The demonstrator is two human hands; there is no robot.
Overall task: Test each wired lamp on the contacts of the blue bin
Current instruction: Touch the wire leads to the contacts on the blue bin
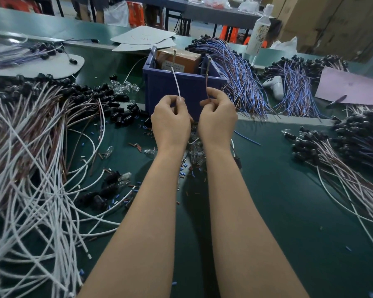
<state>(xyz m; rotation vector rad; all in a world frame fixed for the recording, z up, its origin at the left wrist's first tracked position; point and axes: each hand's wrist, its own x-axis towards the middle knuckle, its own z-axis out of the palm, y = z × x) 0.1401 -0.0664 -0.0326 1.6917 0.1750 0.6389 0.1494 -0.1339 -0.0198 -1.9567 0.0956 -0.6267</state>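
The blue bin (170,89) stands at the middle of the green table, with two upright metal contacts, one (174,55) at its left and one (209,61) at its right. My left hand (170,121) pinches a white wire (176,82) whose tip reaches up to the left contact. A brown wire (207,82) runs up from my right hand (218,119), which pinches it, to the right contact. Both hands are just in front of the bin. The lamp on these wires is hidden below my hands.
A big heap of white and brown wired lamps (37,158) fills the left. Blue-wired bundles (239,80) lie right of the bin, more lamps (342,151) at far right. Loose glass bulbs (125,86), small sleeves, a white controller (275,84), a bottle (260,29) and an orange box (179,60) inside the bin.
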